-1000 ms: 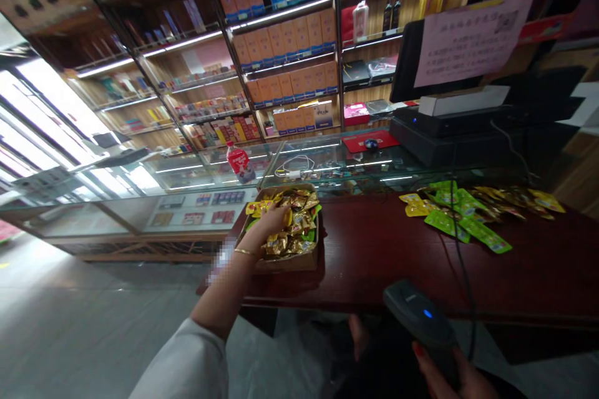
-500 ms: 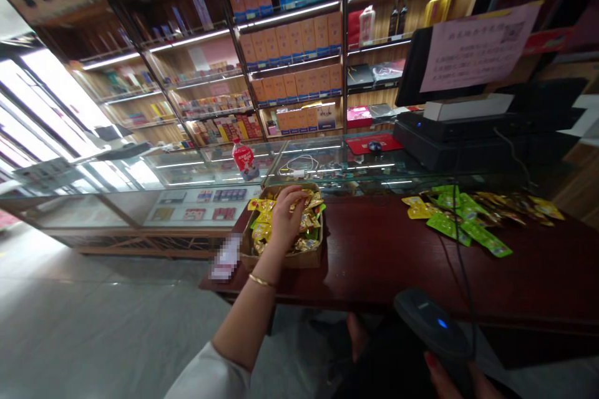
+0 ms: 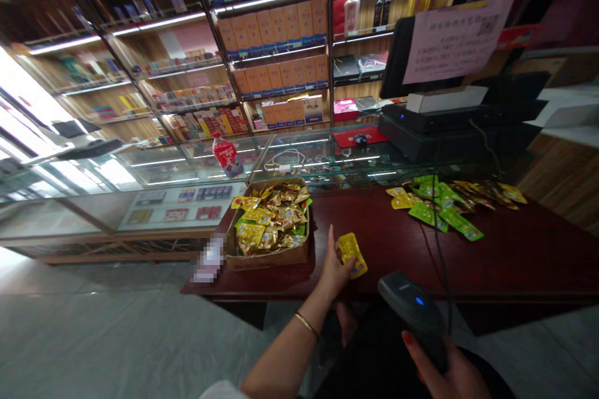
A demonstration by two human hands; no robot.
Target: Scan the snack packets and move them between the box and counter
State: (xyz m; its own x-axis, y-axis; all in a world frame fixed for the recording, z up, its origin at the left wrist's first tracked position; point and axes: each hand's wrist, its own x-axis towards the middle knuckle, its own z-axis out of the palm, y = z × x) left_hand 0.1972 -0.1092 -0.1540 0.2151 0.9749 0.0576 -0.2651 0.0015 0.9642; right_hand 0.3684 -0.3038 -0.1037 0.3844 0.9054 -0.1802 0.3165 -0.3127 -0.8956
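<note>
Left hand [image 3: 336, 271]: fingers clamped on small flat yellow plastic packet [image 3: 349, 249], thumb across lower end, index finger sticking out free. Packet is over dark red-brown wooden tabletop [image 3: 374, 218], between open brown cardboard box [image 3: 271, 259] and black handheld barcode scanner [image 3: 397, 292]; can't tell if it touches the wood. Right hand [image 3: 444, 365]: fingers closed around scanner's grip, blue light [image 3: 420, 301] lit on top. Box at left, full of shiny gold, yellow and some green packets. Loose pile of green, yellow and gold packets [image 3: 435, 211] at right, black cable [image 3: 442, 262] crossing in front.
</note>
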